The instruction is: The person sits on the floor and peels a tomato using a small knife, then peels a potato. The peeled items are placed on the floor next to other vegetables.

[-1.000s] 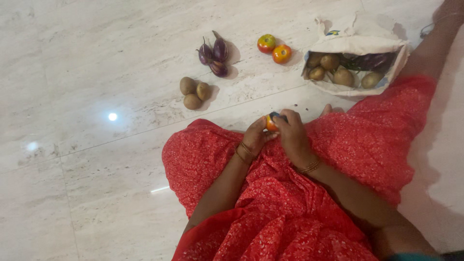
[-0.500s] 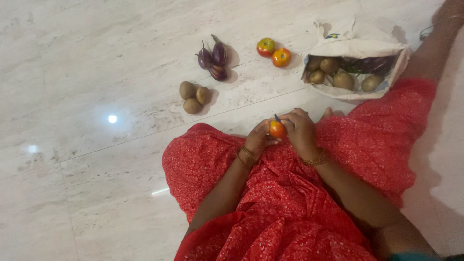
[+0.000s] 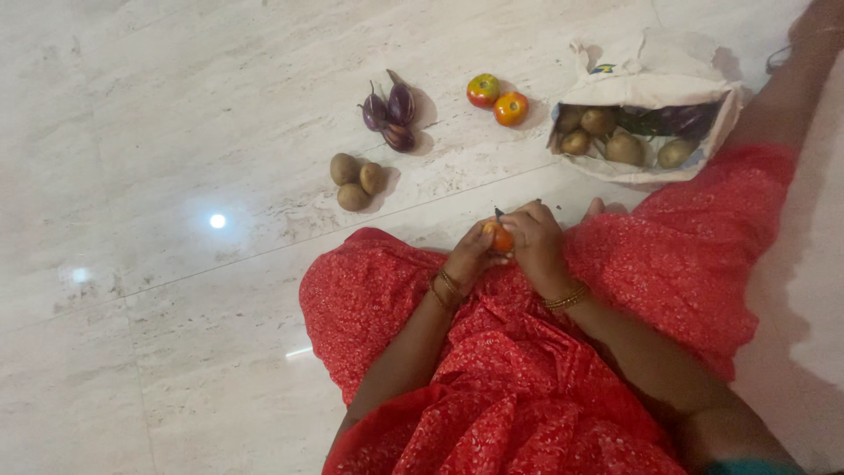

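You hold a small orange tomato at frame centre over your lap, left hand cupping it, right hand closed around it, seemingly inspecting; next calls for careful, gentle grip.

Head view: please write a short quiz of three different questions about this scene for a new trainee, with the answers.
1. True or false: both hands are on the orange tomato.
2. How many small purple eggplants lie together on the floor? A) one B) three C) six
3. Fill in: the brown round vegetables in the open white cloth bag lie to the person's ____ side.

Key
1. True: the left hand and the right hand hold the orange tomato between them, over the red dress.
2. B: three eggplants lie on the marble floor, near three potatoes and two tomatoes.
3. Right: the cloth bag is there.
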